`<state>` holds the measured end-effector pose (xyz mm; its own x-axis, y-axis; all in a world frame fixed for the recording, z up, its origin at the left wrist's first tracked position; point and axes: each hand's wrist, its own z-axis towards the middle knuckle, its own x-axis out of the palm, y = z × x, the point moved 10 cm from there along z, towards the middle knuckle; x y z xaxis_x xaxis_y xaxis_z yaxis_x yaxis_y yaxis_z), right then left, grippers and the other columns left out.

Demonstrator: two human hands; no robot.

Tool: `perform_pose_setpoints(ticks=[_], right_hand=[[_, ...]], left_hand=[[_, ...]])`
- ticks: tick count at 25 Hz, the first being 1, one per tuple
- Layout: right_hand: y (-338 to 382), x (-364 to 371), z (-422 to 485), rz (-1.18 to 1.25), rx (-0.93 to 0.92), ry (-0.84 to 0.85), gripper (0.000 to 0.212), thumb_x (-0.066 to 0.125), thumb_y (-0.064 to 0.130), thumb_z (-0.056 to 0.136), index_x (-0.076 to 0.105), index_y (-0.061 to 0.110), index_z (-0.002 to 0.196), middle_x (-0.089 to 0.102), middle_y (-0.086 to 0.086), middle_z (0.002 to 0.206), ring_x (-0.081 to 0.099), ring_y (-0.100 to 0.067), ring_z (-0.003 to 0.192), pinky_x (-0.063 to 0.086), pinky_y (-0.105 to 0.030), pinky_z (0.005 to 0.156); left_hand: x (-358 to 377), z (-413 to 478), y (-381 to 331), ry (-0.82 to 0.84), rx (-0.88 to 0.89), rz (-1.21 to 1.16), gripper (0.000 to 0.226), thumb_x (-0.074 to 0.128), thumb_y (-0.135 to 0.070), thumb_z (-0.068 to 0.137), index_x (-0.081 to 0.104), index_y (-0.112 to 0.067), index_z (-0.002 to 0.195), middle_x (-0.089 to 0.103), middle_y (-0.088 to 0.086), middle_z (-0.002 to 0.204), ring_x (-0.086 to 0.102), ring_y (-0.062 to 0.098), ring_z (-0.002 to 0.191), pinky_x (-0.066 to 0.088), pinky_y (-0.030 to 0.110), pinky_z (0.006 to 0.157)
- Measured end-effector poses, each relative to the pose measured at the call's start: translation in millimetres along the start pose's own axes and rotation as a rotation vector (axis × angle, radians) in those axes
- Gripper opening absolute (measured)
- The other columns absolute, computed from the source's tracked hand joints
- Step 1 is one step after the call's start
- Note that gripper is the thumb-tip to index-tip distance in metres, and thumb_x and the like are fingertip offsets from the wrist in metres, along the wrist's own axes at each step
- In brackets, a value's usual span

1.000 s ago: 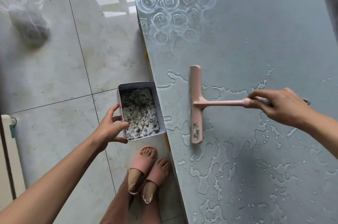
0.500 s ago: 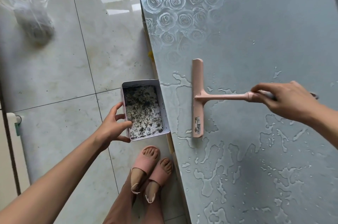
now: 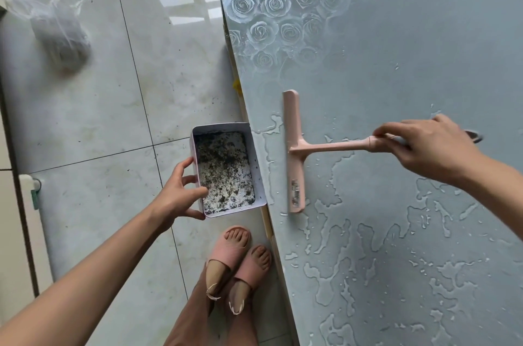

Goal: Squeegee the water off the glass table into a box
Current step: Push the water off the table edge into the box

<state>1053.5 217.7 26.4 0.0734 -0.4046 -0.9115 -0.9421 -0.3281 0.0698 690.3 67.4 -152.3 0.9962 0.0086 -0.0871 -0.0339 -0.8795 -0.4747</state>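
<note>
— Which step is in hand, would you say?
— A stroke toward the edge, I'd judge. The right hand (image 3: 433,144) is curled round the far end of the handle of the pink plastic T-shaped squeegee (image 3: 295,152). Its blade lies on the grey-blue glass tabletop (image 3: 396,48), roughly parallel to the left edge and near it
— And the box?
— The white rectangular box (image 3: 220,128), its bottom covered in dark specks, is off the tabletop. It is held over the pale tiled floor (image 3: 99,105) with its right wall just against the tabletop's edge. The left hand (image 3: 177,193) grips its left wall, thumb over the rim and fingers on the outside
— What does the next move call for?
— Drawing the blade leftward so the strip of water (image 3: 271,130) between blade and box runs over the edge and in. The blade looks longer than the box's opening, so its ends may spill past unless the box sits under the wettest part. The rim should be at or below the edge, though I cannot tell the heights from here
— How much is left?
— Plenty, I think. Puddles (image 3: 334,235) spread over the near part of the tabletop, while the far part by the etched roses looks dry
— Room to move?
— The squeegee has only wet glass around it. On the floor, feet in pink slippers (image 3: 235,266) stand just beside the edge, nearer than the box, and a clear plastic bag (image 3: 59,31) lies well apart at the far left
</note>
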Motion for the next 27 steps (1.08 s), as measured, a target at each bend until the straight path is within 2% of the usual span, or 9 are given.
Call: perform_pose_setpoints(ticks=[4,7,10,16,19,21,23,25,27], right_hand=[[54,16,13,0.000,-0.123,-0.040,0.029,0.041,0.046,0.094,0.062,0.032,0.107,0.068,0.002,0.093,0.063,-0.024,0.089,0.035,-0.036,0.074],[31,-6,3,-0.023,-0.075,-0.083,0.035,0.036,0.047,0.090,0.065,0.030,0.100,0.069,0.001,0.084,0.065,-0.025,0.081,0.035,-0.036,0.070],[15,-10,-7,-0.082,-0.009,-0.075,0.034,0.036,0.046,0.091,0.064,0.031,0.100,0.068,0.001,0.083,0.065,-0.024,0.081,0.033,-0.035,0.070],[82,-4,18,-0.083,-0.140,-0.126,0.030,0.037,0.048,0.095,0.061,0.031,0.101,0.063,-0.001,0.081,0.063,-0.024,0.081,0.024,-0.033,0.069],[38,-31,2,-0.092,0.039,-0.188,0.034,0.036,0.051,0.093,0.060,0.029,0.101,0.068,-0.006,0.085,0.064,-0.029,0.079,0.033,-0.034,0.065],[19,-25,-7,0.114,0.183,-0.101,0.033,0.037,0.054,0.094,0.056,0.033,0.111,0.069,-0.009,0.097,0.063,-0.035,0.087,0.039,-0.037,0.064],[38,-5,-5,0.357,0.217,-0.030,0.035,0.038,0.050,0.096,0.052,0.035,0.124,0.068,-0.012,0.105,0.061,-0.038,0.095,0.046,-0.040,0.072],[64,12,-12,0.389,0.254,-0.042,0.038,0.035,0.043,0.099,0.044,0.035,0.135,0.065,-0.017,0.107,0.060,-0.039,0.096,0.049,-0.043,0.078],[90,36,-36,0.390,0.298,-0.035,0.043,0.032,0.036,0.101,0.034,0.033,0.143,0.062,-0.018,0.098,0.059,-0.038,0.091,0.048,-0.044,0.075]], left_hand=[[0,-1,-3,-0.004,0.002,0.012,0.082,0.061,0.006,0.083,0.025,-0.036,0.145,0.045,0.007,0.123,0.061,0.018,0.096,0.059,0.044,0.055],[0,-4,-5,-0.004,0.003,0.018,0.082,0.061,0.006,0.084,0.025,-0.034,0.144,0.045,0.008,0.124,0.061,0.018,0.097,0.059,0.046,0.056],[-1,-5,-6,0.000,0.002,0.025,0.081,0.062,0.007,0.083,0.025,-0.034,0.144,0.044,0.009,0.127,0.060,0.021,0.100,0.059,0.048,0.057],[0,-5,-13,-0.003,0.006,0.056,0.081,0.061,0.008,0.083,0.024,-0.033,0.143,0.045,0.013,0.130,0.060,0.025,0.102,0.059,0.050,0.058],[-1,-3,-15,0.003,0.006,0.057,0.081,0.060,0.008,0.083,0.024,-0.033,0.144,0.045,0.013,0.130,0.059,0.026,0.103,0.059,0.051,0.059],[-2,-3,-15,0.004,0.009,0.064,0.081,0.060,0.008,0.084,0.024,-0.032,0.144,0.046,0.013,0.129,0.059,0.026,0.102,0.059,0.051,0.059],[-1,-3,-16,0.008,0.011,0.065,0.081,0.060,0.008,0.084,0.023,-0.032,0.144,0.047,0.014,0.128,0.060,0.023,0.099,0.059,0.052,0.059],[0,-3,-15,0.006,0.013,0.062,0.081,0.060,0.008,0.084,0.023,-0.032,0.144,0.048,0.014,0.127,0.060,0.021,0.097,0.059,0.051,0.058],[0,-3,-13,0.007,0.015,0.059,0.081,0.060,0.008,0.084,0.023,-0.033,0.143,0.049,0.015,0.126,0.060,0.020,0.096,0.059,0.050,0.058]])
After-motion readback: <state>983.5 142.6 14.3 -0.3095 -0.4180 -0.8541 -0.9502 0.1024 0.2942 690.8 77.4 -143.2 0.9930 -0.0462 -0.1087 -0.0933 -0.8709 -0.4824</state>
